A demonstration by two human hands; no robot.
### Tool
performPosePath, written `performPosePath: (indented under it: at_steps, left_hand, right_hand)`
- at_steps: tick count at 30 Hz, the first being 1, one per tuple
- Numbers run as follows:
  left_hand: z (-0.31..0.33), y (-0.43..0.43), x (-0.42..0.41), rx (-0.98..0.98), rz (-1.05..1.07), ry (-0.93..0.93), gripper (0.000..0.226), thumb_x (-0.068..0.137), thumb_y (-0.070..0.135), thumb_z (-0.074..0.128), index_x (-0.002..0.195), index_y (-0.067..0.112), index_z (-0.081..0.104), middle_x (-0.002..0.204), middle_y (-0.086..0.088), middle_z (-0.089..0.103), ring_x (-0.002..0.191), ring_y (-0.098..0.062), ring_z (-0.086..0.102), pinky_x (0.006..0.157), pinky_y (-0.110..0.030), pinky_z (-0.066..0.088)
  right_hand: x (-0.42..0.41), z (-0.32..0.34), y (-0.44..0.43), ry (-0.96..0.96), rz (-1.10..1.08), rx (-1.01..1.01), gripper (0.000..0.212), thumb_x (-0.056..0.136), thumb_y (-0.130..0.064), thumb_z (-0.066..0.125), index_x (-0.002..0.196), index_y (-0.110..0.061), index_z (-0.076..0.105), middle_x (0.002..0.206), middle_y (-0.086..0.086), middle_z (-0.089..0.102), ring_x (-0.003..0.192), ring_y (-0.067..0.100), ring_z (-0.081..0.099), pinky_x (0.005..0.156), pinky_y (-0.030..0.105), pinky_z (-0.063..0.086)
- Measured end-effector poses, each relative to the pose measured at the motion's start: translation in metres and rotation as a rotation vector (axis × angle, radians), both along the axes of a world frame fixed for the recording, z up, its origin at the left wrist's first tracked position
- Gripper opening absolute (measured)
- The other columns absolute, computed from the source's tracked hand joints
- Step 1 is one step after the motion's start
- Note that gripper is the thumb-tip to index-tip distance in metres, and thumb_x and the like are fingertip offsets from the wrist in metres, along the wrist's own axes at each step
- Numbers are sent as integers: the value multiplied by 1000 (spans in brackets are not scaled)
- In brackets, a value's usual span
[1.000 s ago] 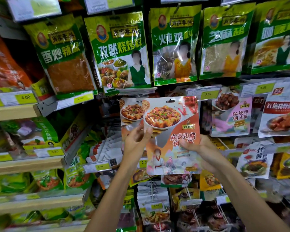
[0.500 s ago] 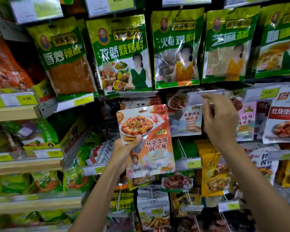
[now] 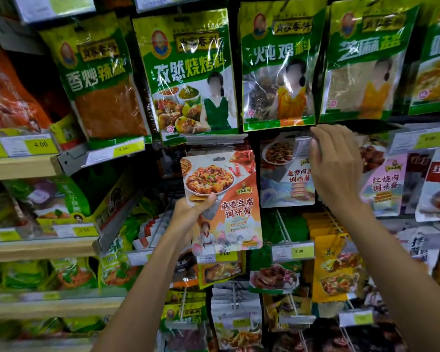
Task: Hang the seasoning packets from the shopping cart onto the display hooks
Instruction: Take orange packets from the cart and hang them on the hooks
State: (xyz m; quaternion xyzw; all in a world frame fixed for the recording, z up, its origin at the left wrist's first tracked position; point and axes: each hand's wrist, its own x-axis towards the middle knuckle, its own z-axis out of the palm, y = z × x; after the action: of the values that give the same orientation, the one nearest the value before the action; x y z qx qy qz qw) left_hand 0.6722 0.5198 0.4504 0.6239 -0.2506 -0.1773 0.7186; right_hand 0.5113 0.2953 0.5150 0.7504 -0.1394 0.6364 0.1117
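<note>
right hand (image 3: 335, 171) rose, half hiding tag (image 3: 302, 146); left hand (image 3: 188, 212) grips packet (image 3: 235, 212).

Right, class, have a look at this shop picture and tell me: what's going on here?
A person is restocking a shop wall of hanging seasoning packets. Their left hand grips an orange sauce packet by its edge, held up and not yet hung. Their right hand reaches the clear price tag just to the right; whether it pinches the tag is unclear.
</note>
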Motion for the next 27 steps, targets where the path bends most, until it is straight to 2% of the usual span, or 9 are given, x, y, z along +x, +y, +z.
performPosePath:
  at_steps: [5, 10, 14, 16, 20, 23, 25, 27]
  left_hand:
    - [2, -7, 4, -33, -8, 21, 14, 87, 13, 67, 91, 0, 66, 58, -1, 63, 36, -20, 49, 35, -27, 44]
    - [-4, -11, 13, -18, -20, 36, 23, 81, 21, 72, 88, 0, 66, 53, 2, 60, 39, -16, 50, 35, -24, 42]
    - [-8, -20, 22, 32, 37, 82, 43, 71, 35, 77, 85, -4, 66, 69, -15, 59, 39, -23, 49, 36, -25, 41]
    - [-10, -25, 25, 44, 96, 66, 40, 69, 38, 79, 81, 2, 67, 75, -17, 59, 46, -24, 49, 37, -25, 40]
    - [-13, -28, 24, 59, 197, -112, 22, 79, 35, 76, 76, 17, 64, 69, -13, 58, 44, -20, 50, 39, -26, 40]
    - [-16, -25, 19, 97, 245, -288, 12, 81, 32, 75, 83, 30, 63, 69, 7, 64, 52, -3, 59, 49, -28, 51]
    - [-18, -21, 17, 153, 258, -364, 17, 81, 27, 76, 90, 25, 62, 77, 11, 65, 63, 2, 60, 61, -24, 52]
    - [-20, -18, 18, 227, 301, -397, 25, 79, 21, 78, 97, 14, 62, 85, 1, 66, 74, -6, 60, 71, -29, 51]
  right_hand:
    - [-1, -2, -3, -28, -22, -6, 29, 102, -11, 45, 116, 7, 63, 114, 23, 64, 110, 37, 58, 100, 46, 45]
    - [0, -2, -5, -59, -54, -10, 28, 102, -12, 47, 115, 6, 63, 112, 22, 65, 108, 38, 59, 99, 47, 47]
    - [1, -3, -5, -63, -87, -11, 28, 102, -13, 47, 115, 5, 64, 110, 21, 66, 107, 37, 60, 99, 45, 46]
    - [2, -4, -4, -68, -88, -13, 29, 103, -14, 46, 116, 6, 64, 110, 21, 66, 106, 37, 61, 99, 45, 46]
    - [2, -4, -2, -64, -89, -6, 30, 103, -13, 46, 118, 6, 63, 112, 21, 67, 107, 37, 61, 102, 45, 45]
    - [2, -4, 0, -64, -95, 12, 31, 103, -13, 45, 119, 7, 63, 114, 21, 66, 109, 37, 61, 101, 47, 46]
    - [2, -4, 3, -72, -108, 19, 31, 103, -13, 46, 119, 6, 63, 114, 21, 66, 109, 37, 61, 99, 47, 48]
    - [1, -2, 5, -69, -121, 30, 31, 103, -14, 46, 119, 6, 63, 114, 21, 66, 110, 37, 61, 98, 46, 49]
